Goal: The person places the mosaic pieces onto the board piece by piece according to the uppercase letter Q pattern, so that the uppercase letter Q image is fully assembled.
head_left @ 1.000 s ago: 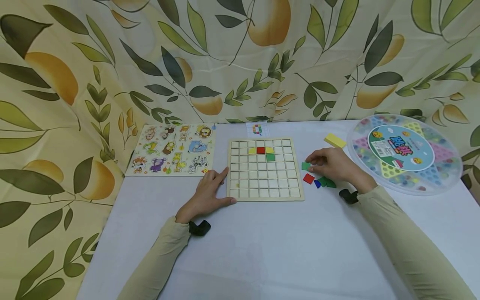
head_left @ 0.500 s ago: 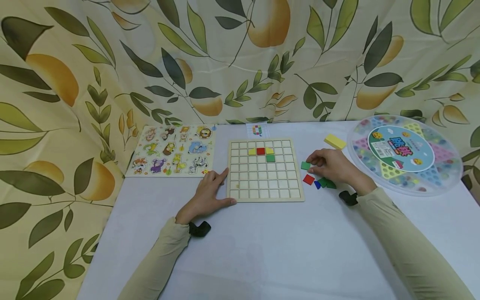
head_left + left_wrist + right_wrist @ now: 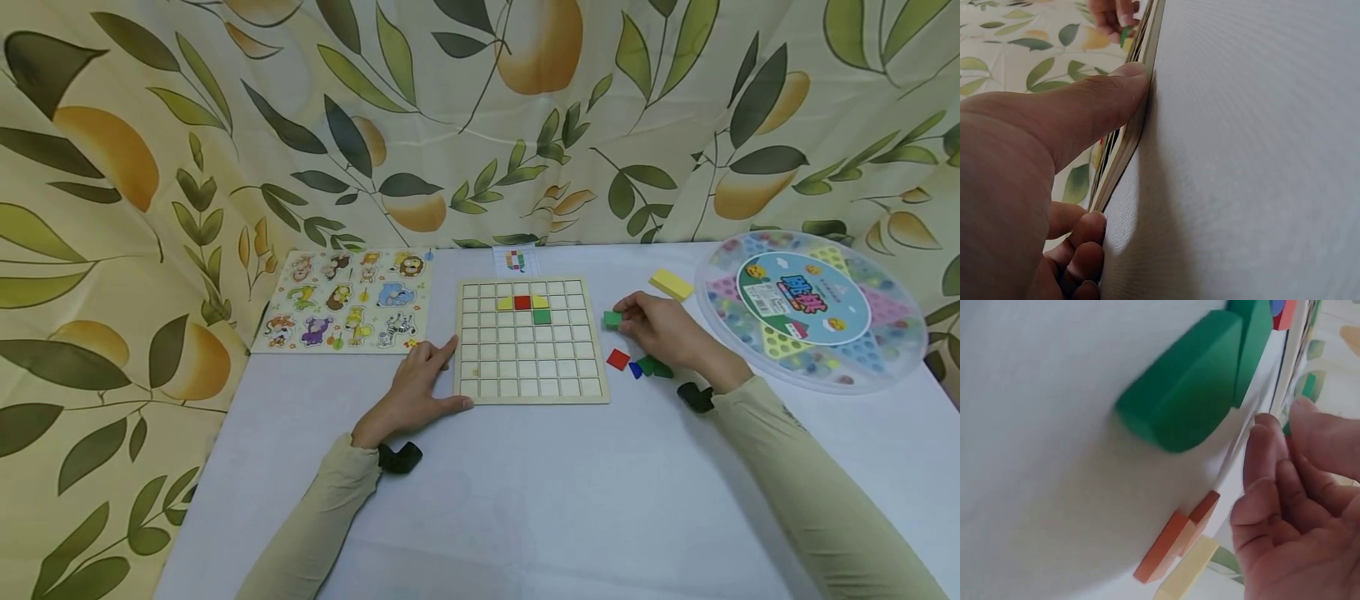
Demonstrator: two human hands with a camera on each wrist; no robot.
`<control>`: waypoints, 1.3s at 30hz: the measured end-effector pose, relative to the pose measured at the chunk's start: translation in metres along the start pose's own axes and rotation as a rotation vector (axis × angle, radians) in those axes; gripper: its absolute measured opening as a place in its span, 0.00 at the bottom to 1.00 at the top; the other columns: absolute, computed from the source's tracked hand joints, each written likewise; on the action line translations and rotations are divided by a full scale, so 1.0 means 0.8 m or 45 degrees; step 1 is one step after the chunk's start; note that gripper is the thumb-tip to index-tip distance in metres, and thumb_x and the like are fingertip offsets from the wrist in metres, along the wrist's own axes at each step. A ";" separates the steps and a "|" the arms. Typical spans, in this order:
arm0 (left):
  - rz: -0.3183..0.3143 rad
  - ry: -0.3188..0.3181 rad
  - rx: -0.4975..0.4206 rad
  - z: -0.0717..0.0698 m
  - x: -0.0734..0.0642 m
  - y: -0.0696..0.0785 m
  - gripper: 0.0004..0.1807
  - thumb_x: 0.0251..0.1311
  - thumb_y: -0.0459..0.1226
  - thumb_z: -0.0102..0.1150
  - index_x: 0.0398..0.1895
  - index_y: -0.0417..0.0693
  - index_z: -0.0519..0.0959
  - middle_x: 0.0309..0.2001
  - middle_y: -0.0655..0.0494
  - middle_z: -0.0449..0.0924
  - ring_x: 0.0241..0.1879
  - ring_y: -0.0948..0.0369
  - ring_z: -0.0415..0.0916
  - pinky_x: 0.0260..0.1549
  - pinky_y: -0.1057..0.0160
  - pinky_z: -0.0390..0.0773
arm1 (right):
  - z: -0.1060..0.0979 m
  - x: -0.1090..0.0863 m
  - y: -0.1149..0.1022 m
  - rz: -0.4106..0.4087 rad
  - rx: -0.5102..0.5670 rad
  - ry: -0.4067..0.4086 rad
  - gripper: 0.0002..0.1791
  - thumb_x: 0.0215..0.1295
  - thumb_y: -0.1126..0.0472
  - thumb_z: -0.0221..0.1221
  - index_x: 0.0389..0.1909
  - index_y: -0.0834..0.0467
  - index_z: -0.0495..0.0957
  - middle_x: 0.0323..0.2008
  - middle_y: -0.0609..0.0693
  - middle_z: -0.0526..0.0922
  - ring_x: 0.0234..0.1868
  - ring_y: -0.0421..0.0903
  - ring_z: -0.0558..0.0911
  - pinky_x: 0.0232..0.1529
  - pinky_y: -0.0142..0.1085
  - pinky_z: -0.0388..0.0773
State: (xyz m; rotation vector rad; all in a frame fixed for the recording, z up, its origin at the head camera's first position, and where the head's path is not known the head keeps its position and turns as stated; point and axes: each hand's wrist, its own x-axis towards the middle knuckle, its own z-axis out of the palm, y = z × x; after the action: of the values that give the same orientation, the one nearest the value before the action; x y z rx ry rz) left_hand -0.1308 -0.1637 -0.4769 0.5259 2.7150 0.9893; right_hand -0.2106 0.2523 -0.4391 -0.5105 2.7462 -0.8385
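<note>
My right hand (image 3: pixel 663 329) pinches a green square tile (image 3: pixel 612 319) between thumb and fingertips, just off the board's right side. The left wrist view catches this green tile (image 3: pixel 1125 36) at the far fingertips. My left hand (image 3: pixel 416 387) rests at the left side of the wooden grid board (image 3: pixel 487 367), thumb along its front edge near the corner and index finger at its left edge. On the board lie a red square (image 3: pixel 522 302) between two yellow pieces and a green square (image 3: pixel 542 317) below the right one.
Beside the board lie a red square (image 3: pixel 618 359), a blue piece (image 3: pixel 636 370) and dark green pieces (image 3: pixel 658 367). A yellow block (image 3: pixel 671 284) and a round clear game box (image 3: pixel 892 333) stand at right. An animal puzzle (image 3: pixel 341 296) lies left; a pattern card (image 3: pixel 516 261) sits behind the board.
My right hand has closed its fingertips on the green tile and shifted it slightly away from me, up off its earlier spot. The left hand and the board stay put.
</note>
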 end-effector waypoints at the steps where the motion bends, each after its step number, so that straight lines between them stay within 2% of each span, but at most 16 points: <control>1: -0.003 -0.002 -0.001 0.000 0.000 0.000 0.58 0.59 0.52 0.78 0.86 0.46 0.55 0.46 0.52 0.65 0.44 0.59 0.57 0.43 0.60 0.56 | 0.000 0.000 0.000 0.005 0.006 0.014 0.16 0.78 0.66 0.59 0.61 0.68 0.77 0.51 0.63 0.84 0.47 0.54 0.80 0.53 0.45 0.81; 7: -0.006 -0.008 0.005 0.001 0.002 0.000 0.58 0.59 0.52 0.78 0.86 0.47 0.55 0.46 0.52 0.65 0.44 0.59 0.57 0.44 0.59 0.56 | 0.001 0.002 -0.006 -0.047 0.064 0.133 0.16 0.77 0.68 0.59 0.61 0.67 0.79 0.52 0.63 0.86 0.49 0.54 0.83 0.47 0.24 0.74; 10: -0.012 -0.013 0.006 0.000 0.002 0.000 0.58 0.59 0.52 0.78 0.86 0.47 0.54 0.46 0.52 0.65 0.44 0.59 0.57 0.44 0.59 0.57 | 0.004 0.004 -0.011 -0.075 0.100 0.183 0.16 0.76 0.69 0.59 0.61 0.67 0.79 0.53 0.64 0.86 0.50 0.56 0.83 0.45 0.20 0.71; 13: -0.023 -0.016 0.009 0.000 0.002 0.000 0.58 0.59 0.52 0.78 0.86 0.47 0.54 0.47 0.52 0.65 0.44 0.59 0.58 0.44 0.60 0.57 | 0.008 0.007 -0.017 -0.095 0.128 0.201 0.16 0.76 0.70 0.59 0.61 0.67 0.80 0.54 0.64 0.86 0.51 0.57 0.84 0.48 0.25 0.76; 16: -0.028 -0.020 0.013 -0.001 0.002 0.000 0.58 0.59 0.52 0.78 0.86 0.47 0.54 0.47 0.52 0.65 0.44 0.59 0.58 0.44 0.60 0.57 | 0.013 0.011 -0.022 -0.102 0.152 0.196 0.16 0.76 0.69 0.61 0.60 0.67 0.80 0.55 0.64 0.86 0.52 0.58 0.85 0.54 0.42 0.82; 18: -0.026 -0.020 0.014 -0.001 0.002 0.000 0.58 0.59 0.52 0.78 0.86 0.47 0.54 0.47 0.52 0.65 0.44 0.58 0.58 0.44 0.60 0.57 | 0.016 0.014 -0.026 -0.100 0.176 0.184 0.16 0.76 0.69 0.61 0.61 0.67 0.79 0.55 0.65 0.85 0.54 0.60 0.84 0.58 0.53 0.81; 21: -0.017 -0.014 0.012 -0.001 0.002 0.000 0.58 0.59 0.52 0.78 0.86 0.46 0.55 0.46 0.52 0.65 0.44 0.58 0.58 0.44 0.60 0.57 | 0.021 0.018 -0.031 -0.097 0.210 0.163 0.16 0.77 0.67 0.61 0.61 0.67 0.79 0.56 0.65 0.85 0.56 0.62 0.83 0.61 0.59 0.78; 28: -0.008 -0.008 -0.008 -0.002 0.000 0.001 0.58 0.59 0.52 0.78 0.86 0.46 0.55 0.47 0.51 0.65 0.45 0.58 0.57 0.44 0.59 0.56 | 0.031 0.029 -0.046 -0.135 0.242 0.153 0.15 0.78 0.65 0.61 0.61 0.65 0.80 0.57 0.63 0.86 0.57 0.62 0.84 0.61 0.57 0.77; 33: 0.001 0.003 -0.022 -0.002 0.000 0.001 0.58 0.59 0.52 0.78 0.85 0.45 0.55 0.46 0.51 0.65 0.45 0.58 0.57 0.45 0.59 0.56 | 0.035 0.036 -0.060 -0.119 0.269 0.087 0.17 0.78 0.64 0.61 0.62 0.65 0.79 0.56 0.62 0.86 0.57 0.59 0.84 0.63 0.55 0.76; 36: -0.004 0.001 -0.034 -0.002 0.000 0.001 0.58 0.59 0.51 0.78 0.86 0.46 0.55 0.46 0.51 0.65 0.45 0.58 0.57 0.45 0.59 0.56 | 0.038 0.039 -0.065 -0.129 0.266 0.059 0.17 0.77 0.65 0.62 0.62 0.66 0.80 0.55 0.62 0.86 0.55 0.57 0.85 0.61 0.52 0.77; 39: -0.006 0.000 -0.042 -0.001 0.000 0.001 0.58 0.58 0.51 0.79 0.86 0.46 0.55 0.47 0.51 0.65 0.45 0.58 0.57 0.45 0.59 0.56 | 0.041 0.040 -0.068 -0.156 0.247 0.052 0.16 0.76 0.65 0.62 0.60 0.66 0.81 0.53 0.61 0.87 0.52 0.54 0.85 0.56 0.44 0.79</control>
State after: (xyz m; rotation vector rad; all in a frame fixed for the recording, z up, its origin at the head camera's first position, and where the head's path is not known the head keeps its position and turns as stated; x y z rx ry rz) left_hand -0.1312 -0.1638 -0.4755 0.5135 2.6938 1.0307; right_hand -0.2156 0.1811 -0.4379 -0.6329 2.6533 -1.1430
